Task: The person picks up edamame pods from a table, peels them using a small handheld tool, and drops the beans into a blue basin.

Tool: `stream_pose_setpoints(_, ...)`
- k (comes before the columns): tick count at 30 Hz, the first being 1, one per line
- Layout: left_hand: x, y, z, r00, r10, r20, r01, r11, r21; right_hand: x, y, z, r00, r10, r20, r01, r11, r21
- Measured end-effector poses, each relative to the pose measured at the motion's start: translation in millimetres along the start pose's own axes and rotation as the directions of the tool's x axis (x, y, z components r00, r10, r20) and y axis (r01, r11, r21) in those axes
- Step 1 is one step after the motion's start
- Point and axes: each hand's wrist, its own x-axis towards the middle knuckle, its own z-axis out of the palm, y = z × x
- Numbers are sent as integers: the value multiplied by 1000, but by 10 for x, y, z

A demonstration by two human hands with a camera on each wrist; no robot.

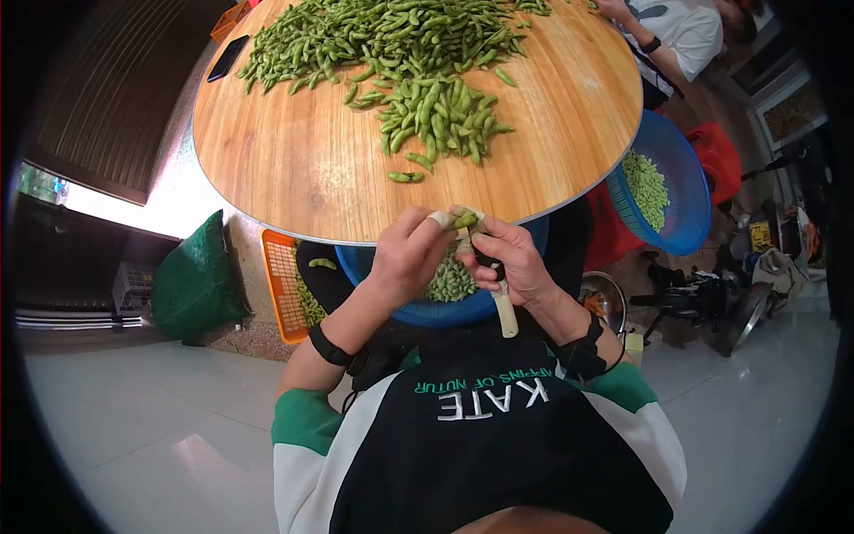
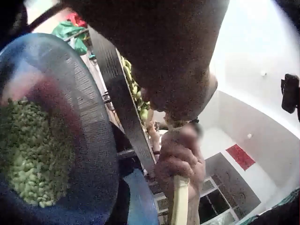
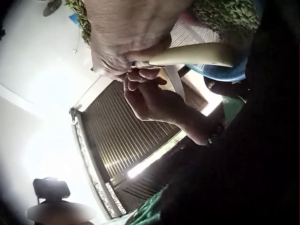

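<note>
At the near edge of the round wooden table (image 1: 294, 191), my left hand (image 1: 405, 254) pinches a green edamame pod (image 1: 464, 220) in front of my chest. Pale wraps cover some fingertips. My right hand (image 1: 520, 262) meets the left at the pod and grips a tool with a cream handle (image 1: 505, 313); its working end is hidden by the fingers. In the right wrist view the handle (image 3: 194, 55) sticks out of the fist. Below both hands is a blue basin (image 1: 351, 260) holding shelled beans (image 1: 452, 280).
A large heap of pods (image 1: 391, 40) covers the table's far part, with a smaller pile (image 1: 440, 116) nearer. A phone (image 1: 229, 59) lies at the left edge. An orange basket (image 1: 283, 289) is at left, a blue colander (image 1: 685, 191) at right. Another person (image 1: 680, 40) sits across.
</note>
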Motion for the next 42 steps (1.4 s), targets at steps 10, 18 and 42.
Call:
stream_pose_setpoints(10,-33,-10,9,706,-572,418,663,326,-674,-52,-19,3,994,67,80,-58,992,-113)
stream_pose_setpoints(18,-60,-25,12,652,-597,467,695,224,-683,-69,21,14,994,76,73,-70,995,-76)
stream_pose_setpoints(42,-153,-58,49,714,-299,632,598,-209,-774,-49,-26,-161,956,123,268,-118,992,-36)
